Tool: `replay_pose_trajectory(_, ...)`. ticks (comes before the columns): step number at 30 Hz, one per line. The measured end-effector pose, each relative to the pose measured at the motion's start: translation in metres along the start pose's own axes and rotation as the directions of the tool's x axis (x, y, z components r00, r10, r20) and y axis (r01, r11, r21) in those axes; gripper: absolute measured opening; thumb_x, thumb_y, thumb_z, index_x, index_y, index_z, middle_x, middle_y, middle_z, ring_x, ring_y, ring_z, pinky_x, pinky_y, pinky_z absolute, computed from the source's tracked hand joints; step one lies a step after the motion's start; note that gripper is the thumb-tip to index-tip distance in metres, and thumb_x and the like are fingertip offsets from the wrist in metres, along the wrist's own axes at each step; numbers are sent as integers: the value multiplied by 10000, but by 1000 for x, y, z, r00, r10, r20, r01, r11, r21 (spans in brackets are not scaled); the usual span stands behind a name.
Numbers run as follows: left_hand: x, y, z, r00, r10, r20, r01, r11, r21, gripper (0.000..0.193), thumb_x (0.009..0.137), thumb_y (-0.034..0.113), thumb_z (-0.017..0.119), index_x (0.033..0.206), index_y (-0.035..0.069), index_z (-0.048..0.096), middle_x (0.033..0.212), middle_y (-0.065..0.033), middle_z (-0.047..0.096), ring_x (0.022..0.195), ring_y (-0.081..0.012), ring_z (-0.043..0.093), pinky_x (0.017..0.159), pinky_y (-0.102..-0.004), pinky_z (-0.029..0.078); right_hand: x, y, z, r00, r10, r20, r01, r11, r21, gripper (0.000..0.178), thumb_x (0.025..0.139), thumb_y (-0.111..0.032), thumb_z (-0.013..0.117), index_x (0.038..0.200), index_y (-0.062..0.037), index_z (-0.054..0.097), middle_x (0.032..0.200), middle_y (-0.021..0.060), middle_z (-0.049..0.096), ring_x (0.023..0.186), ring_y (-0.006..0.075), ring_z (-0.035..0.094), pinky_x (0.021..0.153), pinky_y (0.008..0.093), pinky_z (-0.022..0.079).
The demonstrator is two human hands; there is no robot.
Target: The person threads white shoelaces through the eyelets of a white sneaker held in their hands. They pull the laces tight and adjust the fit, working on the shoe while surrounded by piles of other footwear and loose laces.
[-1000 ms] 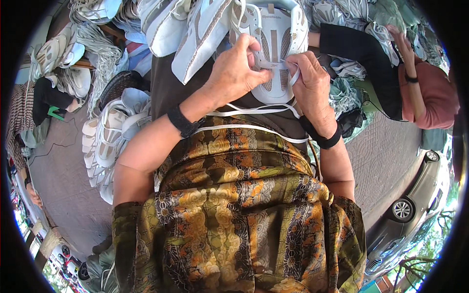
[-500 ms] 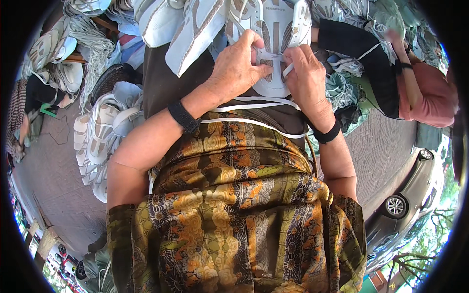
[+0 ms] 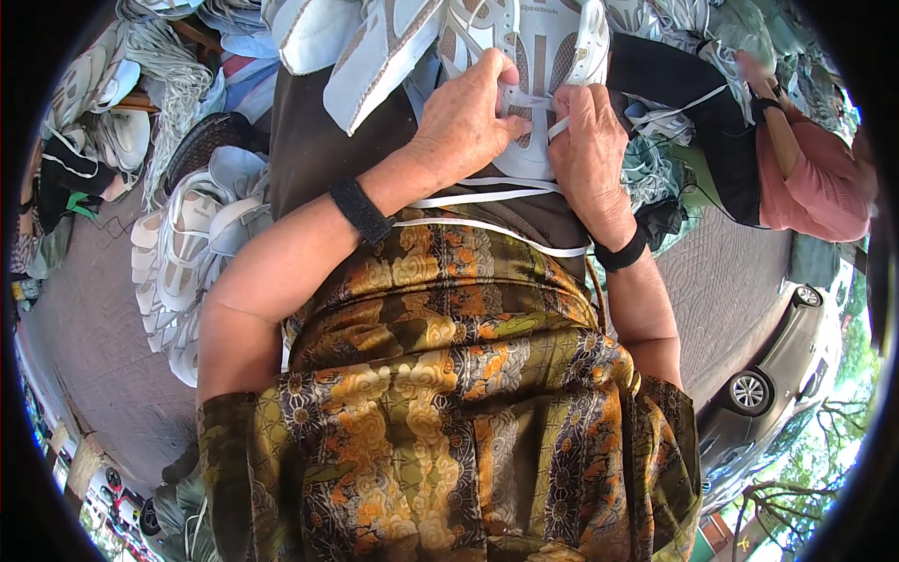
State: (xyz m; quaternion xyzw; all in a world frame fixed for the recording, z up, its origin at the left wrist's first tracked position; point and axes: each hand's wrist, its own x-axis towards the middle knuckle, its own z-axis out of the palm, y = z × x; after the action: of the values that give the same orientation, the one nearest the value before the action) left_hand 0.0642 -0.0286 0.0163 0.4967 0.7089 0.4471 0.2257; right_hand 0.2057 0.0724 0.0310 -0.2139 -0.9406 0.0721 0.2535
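A white and grey-beige shoe upper point(image 3: 538, 56) lies across my lap at the top middle, its tongue side facing up. My left hand point(image 3: 465, 122) grips its left side, with the thumb on the mesh and the other fingers partly hidden. Pinched between the fingers of my right hand point(image 3: 590, 155), at the right side of the upper, is a white shoelace point(image 3: 560, 127). Long loops of white lace point(image 3: 496, 228) trail over my lap below the shoe. More white shoe uppers point(image 3: 382, 70) rest on my left thigh, close to my left hand.
Left of me is a stack of white shoe uppers point(image 3: 190, 229), with a hanging bundle of pale laces point(image 3: 169, 94) behind. At right sits a person in a pink top point(image 3: 815, 178). Another person's dark-clad limb point(image 3: 80, 173) shows far left. A parked car point(image 3: 758, 384) stands right.
The shoe upper and both hands have shifted slightly within the view. My right hand still pinches the lace, and my left hand keeps its hold on the upper.
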Motion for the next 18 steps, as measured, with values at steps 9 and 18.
replay_pose_trajectory(9,0,-8,2,999,42,-8,-42,999,-33,441,745,139,766,1055,50,465,717,-93,588,697,-291,633,657,-412,487,19,9,-3,985,43,166,-78,974,211,195,722,104,488,867,-14,545,836,157,588,784,384,614,655,401,488)
replay_pose_trajectory(18,1,-8,2,998,54,-11,-54,996,-63,426,745,129,760,1060,45,487,719,-104,607,708,-300,645,657,-418,494,21,-4,-11,971,-33,235,66,989,-133,282,712,82,545,961,-36,487,860,144,581,785,363,622,637,436,517)
